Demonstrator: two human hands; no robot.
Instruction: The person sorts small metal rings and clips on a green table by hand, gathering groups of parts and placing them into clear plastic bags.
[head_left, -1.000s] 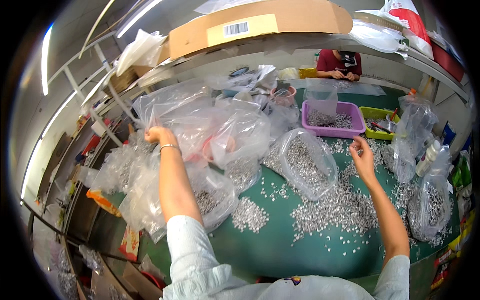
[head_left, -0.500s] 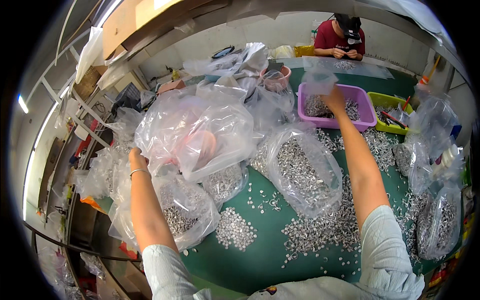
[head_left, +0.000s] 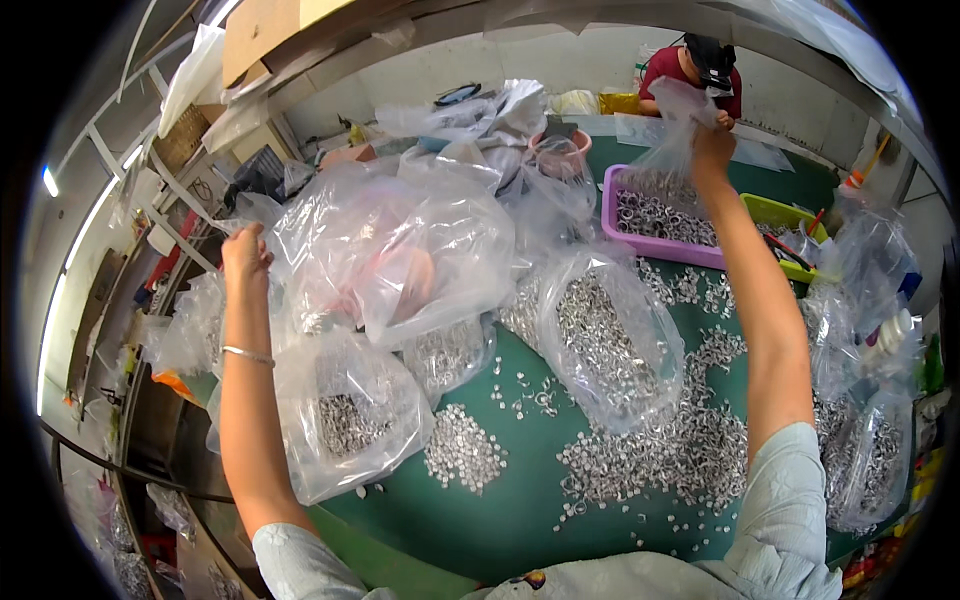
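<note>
My right hand (head_left: 713,152) is raised above the purple basin (head_left: 612,215), its fingers closed on the gathered top of a clear plastic bag (head_left: 668,135). Small silver metal pieces show in the basin under the bag; how many are inside the bag I cannot tell. At the left, my left hand (head_left: 247,252) has its fingers curled against the edge of a clear plastic bag (head_left: 232,226) beside the bulky pile. Below that forearm lies an open plastic bag (head_left: 345,470) with silver ring-like pieces in it. Another open bag (head_left: 665,360) of such pieces lies mid-table.
Loose metal pieces (head_left: 650,460) spread over the green table (head_left: 440,530); a heap of small discs (head_left: 465,450) lies left of them. A green basin (head_left: 765,210) and filled bags (head_left: 870,460) line the right side. Across the table sits a co-worker (head_left: 660,70) in dark red.
My right hand has lifted the plastic bag up and away from the purple basin, to the right. My left hand has moved up and left.
</note>
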